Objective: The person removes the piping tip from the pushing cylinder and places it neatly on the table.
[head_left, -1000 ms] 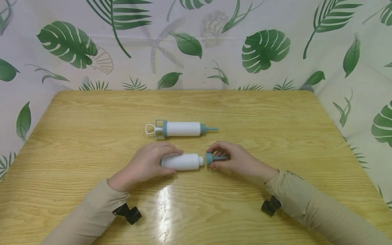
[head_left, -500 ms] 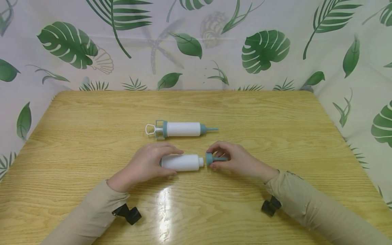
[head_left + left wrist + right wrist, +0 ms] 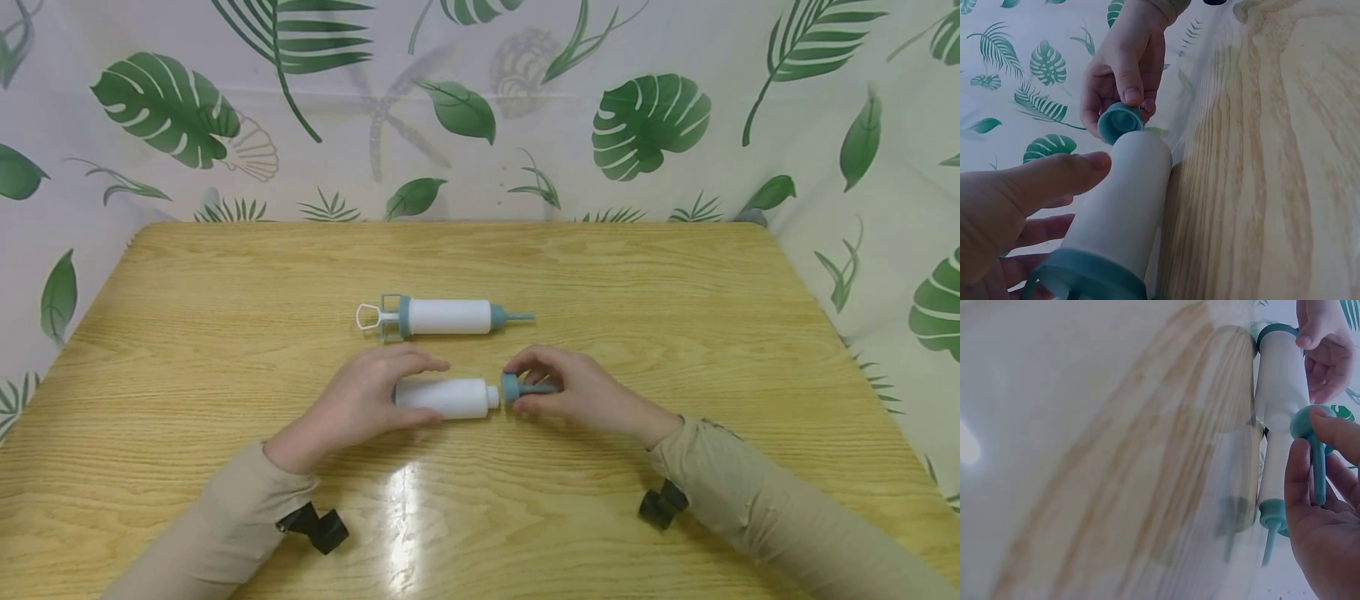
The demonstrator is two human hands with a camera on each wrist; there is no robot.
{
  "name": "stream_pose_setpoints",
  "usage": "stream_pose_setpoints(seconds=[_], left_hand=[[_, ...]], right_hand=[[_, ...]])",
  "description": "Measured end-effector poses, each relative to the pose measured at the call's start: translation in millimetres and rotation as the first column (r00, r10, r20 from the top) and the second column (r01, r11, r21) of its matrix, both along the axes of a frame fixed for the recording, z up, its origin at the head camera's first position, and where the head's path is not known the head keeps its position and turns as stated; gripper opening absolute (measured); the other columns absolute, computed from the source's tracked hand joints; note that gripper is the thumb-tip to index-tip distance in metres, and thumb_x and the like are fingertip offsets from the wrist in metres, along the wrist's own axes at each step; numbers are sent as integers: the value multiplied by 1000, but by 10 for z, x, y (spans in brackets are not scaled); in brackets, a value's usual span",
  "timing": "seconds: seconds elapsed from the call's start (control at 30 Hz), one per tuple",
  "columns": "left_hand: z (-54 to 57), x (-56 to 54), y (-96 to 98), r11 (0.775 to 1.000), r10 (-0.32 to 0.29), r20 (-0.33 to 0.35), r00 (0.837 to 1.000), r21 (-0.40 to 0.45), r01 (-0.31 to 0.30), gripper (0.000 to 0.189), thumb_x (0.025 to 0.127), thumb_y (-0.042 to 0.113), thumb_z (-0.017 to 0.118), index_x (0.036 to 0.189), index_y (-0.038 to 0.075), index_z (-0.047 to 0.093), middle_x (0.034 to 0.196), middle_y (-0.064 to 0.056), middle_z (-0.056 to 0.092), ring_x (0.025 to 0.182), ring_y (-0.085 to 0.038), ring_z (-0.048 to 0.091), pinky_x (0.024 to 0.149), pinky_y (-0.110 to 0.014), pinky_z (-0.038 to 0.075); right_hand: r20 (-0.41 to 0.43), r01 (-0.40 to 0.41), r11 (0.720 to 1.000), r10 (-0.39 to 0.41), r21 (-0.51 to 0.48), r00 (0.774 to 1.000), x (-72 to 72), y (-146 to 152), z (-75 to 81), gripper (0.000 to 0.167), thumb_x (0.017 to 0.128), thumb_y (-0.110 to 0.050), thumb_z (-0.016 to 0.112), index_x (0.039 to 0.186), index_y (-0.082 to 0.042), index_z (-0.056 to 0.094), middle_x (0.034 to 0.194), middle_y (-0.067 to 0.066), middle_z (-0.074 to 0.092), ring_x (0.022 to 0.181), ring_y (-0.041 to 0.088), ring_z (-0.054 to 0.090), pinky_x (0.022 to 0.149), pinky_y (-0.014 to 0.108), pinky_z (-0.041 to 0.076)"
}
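Note:
A white syringe barrel (image 3: 450, 398) lies on the table, its narrow neck facing right and a teal collar (image 3: 1094, 273) at its left end. Around the collar end is my left hand (image 3: 367, 387), thumb along the near side. Its fingers stand apart from the far side, loosely spread. My right hand (image 3: 573, 387) pinches a teal nozzle cap (image 3: 512, 387) between thumb and fingers. The cap's hollow mouth (image 3: 1120, 123) faces the barrel, a small gap from the neck. Its thin spout (image 3: 1319, 472) points back toward the right palm.
Behind the hands lies a second, assembled syringe (image 3: 450, 317), with a white ring-handled plunger (image 3: 369, 317) on the left and a teal nozzle (image 3: 517, 316) on the right. A leaf-print cloth (image 3: 525, 108) hangs beyond the wooden table (image 3: 637, 275).
My left hand's fingers have spread slightly off the barrel's far side, and its thumb has shifted onto the near edge. The nozzle cap has edged slightly left in my right hand.

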State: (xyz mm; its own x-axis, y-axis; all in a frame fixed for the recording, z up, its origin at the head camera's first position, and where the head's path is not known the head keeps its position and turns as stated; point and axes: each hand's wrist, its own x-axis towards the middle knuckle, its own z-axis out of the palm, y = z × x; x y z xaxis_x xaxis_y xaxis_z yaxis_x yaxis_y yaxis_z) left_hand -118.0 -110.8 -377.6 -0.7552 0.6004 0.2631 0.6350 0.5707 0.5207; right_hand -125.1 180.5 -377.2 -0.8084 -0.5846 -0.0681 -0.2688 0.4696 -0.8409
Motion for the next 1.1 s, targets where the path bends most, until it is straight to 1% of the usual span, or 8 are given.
stream_pose_setpoints(seconds=[0.1, 0.23, 0.37, 0.53, 0.73, 0.83, 0.93, 1.1], left_hand=[[29, 17, 33, 999, -1, -17, 1000, 46, 1, 50, 73, 30, 84, 116, 12, 67, 115, 1, 64, 106, -16, 58, 91, -34, 47], [70, 36, 84, 995, -6, -44, 999, 103, 10, 48, 72, 24, 85, 114, 9, 68, 111, -1, 66, 104, -17, 59, 90, -34, 47], [100, 48, 152, 991, -23, -53, 998, 132, 30, 46, 73, 23, 85, 113, 7, 68, 109, -2, 67, 102, -17, 60, 88, -32, 48], [100, 54, 253, 988, -34, -52, 998, 152, 42, 44, 74, 22, 84, 112, 5, 68, 108, -4, 68, 101, -17, 62, 87, -30, 49], [76, 60, 359, 975, -50, -64, 997, 211, 63, 42, 73, 19, 84, 108, 1, 69, 103, -6, 69, 96, -19, 63, 85, -31, 50], [67, 61, 397, 972, -52, -60, 997, 226, 65, 40, 73, 18, 84, 107, 1, 69, 102, -6, 70, 95, -19, 63, 85, -31, 50], [63, 62, 422, 971, -49, -41, 998, 232, 57, 39, 74, 18, 84, 106, 2, 69, 102, -6, 70, 94, -17, 63, 84, -31, 50], [57, 61, 446, 971, -35, -16, 999, 237, 38, 37, 73, 18, 84, 104, 4, 70, 99, -4, 70, 93, -15, 63, 83, -30, 50]], right_hand=[[-12, -5, 1000, 5, -2, 1000, 5, -12, 15, 38, 83, -17, 75, 118, -11, 61, 109, 0, 64, 94, 14, 61, 81, 32, 52], [-32, -11, 1000, 11, -9, 999, 14, -30, 38, 39, 83, -15, 75, 118, -10, 61, 110, 1, 64, 94, 14, 61, 81, 31, 52], [-43, -17, 999, 16, -27, 999, 22, -53, 71, 39, 83, -13, 75, 118, -9, 61, 111, 1, 64, 94, 14, 61, 81, 30, 52], [-51, -31, 998, 28, -52, 998, 31, -85, 110, 38, 83, -13, 75, 117, -8, 61, 110, 2, 64, 93, 14, 62, 80, 29, 53], [-79, -47, 997, 42, -63, 996, 51, -118, 152, 37, 82, -11, 75, 116, -7, 62, 107, 2, 65, 91, 14, 62, 79, 29, 53], [-91, -55, 996, 49, -69, 995, 58, -126, 169, 37, 82, -10, 75, 116, -6, 62, 107, 3, 65, 91, 14, 63, 78, 29, 53], [-99, -60, 996, 53, -70, 994, 65, -132, 184, 37, 82, -9, 75, 116, -6, 61, 107, 4, 65, 91, 14, 63, 78, 29, 54], [-77, -53, 994, 46, -94, 996, 71, -147, 201, 37, 81, -6, 75, 115, -4, 59, 108, 5, 64, 91, 15, 64, 77, 29, 54]])
